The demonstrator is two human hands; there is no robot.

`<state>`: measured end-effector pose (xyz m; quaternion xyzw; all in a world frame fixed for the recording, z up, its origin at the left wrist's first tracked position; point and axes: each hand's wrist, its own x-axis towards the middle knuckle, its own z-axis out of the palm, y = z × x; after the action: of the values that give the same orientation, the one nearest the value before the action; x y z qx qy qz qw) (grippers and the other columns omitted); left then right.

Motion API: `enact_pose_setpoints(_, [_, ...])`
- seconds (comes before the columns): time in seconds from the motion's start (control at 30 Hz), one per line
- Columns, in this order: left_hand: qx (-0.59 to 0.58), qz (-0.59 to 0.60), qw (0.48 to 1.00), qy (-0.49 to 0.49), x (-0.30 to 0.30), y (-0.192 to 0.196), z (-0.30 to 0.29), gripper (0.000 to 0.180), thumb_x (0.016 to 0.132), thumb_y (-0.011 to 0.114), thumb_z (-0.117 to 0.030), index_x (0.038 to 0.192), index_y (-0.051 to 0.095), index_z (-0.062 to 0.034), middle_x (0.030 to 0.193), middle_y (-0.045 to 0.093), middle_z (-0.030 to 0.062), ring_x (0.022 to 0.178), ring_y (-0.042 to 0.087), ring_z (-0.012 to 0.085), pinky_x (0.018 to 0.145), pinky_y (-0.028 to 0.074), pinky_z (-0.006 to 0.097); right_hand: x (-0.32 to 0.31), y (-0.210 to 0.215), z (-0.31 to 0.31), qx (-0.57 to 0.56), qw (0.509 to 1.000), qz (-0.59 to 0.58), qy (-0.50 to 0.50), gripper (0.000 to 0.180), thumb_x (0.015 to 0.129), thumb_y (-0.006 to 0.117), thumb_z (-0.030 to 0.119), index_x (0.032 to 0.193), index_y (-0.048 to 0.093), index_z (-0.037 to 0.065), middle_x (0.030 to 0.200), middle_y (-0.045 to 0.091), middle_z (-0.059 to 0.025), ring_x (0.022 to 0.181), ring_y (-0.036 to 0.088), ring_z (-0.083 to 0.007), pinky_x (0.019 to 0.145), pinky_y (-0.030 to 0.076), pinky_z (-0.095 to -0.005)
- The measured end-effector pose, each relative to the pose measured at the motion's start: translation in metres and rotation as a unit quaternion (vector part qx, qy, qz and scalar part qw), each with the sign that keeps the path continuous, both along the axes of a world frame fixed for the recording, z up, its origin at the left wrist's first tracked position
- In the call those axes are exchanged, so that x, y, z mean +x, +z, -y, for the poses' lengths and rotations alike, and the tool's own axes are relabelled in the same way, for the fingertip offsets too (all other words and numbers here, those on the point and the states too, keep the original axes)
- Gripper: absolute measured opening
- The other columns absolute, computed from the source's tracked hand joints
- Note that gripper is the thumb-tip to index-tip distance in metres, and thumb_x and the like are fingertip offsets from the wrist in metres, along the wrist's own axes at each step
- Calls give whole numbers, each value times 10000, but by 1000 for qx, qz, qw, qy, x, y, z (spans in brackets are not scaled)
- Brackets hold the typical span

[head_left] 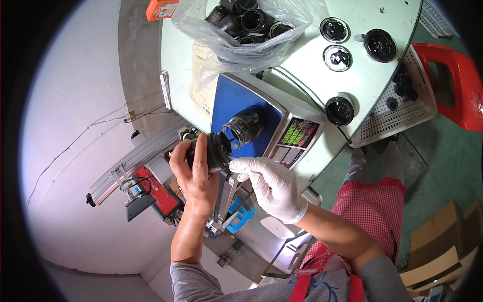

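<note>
Two hands meet at frame centre: the bare left hand (pixel 193 171) wraps its fingers around a dark round plastic jar (pixel 214 150), while the white-gloved right hand (pixel 269 183) pinches at its rim, probably seating something; steadiness matters next.

Small dark jar (pixel 214 151), glossy, held tilted on its side w/ open mouth facing right, just left of a second dark jar (pixel 245 127), mouth open, lying tilted on the scale's blue platform (pixel 226 100), the two close together
</note>
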<state>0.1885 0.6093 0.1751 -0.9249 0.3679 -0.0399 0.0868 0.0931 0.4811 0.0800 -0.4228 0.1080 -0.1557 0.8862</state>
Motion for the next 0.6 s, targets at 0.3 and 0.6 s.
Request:
enact_pose_setpoints(0.3, [-6, -5, 1000, 15, -1, 0, -3, 887, 567, 765, 188, 1392, 602, -94, 1282, 469, 164, 1125, 570, 323, 907, 542, 393, -10, 0, 3, -15, 996, -77, -50, 161, 1048, 543, 87, 1123, 650, -7, 986, 721, -127, 769, 698, -196, 702, 572, -300])
enact_pose_setpoints(0.6, [-25, -3, 999, 20, -2, -3, -3, 887, 570, 796, 169, 1391, 597, -103, 1278, 472, 158, 1122, 563, 319, 899, 542, 392, -13, 10, 3, 23, 997, -66, -36, 209, 1062, 530, 111, 1166, 649, -25, 1015, 734, -128, 778, 693, -160, 716, 576, -284])
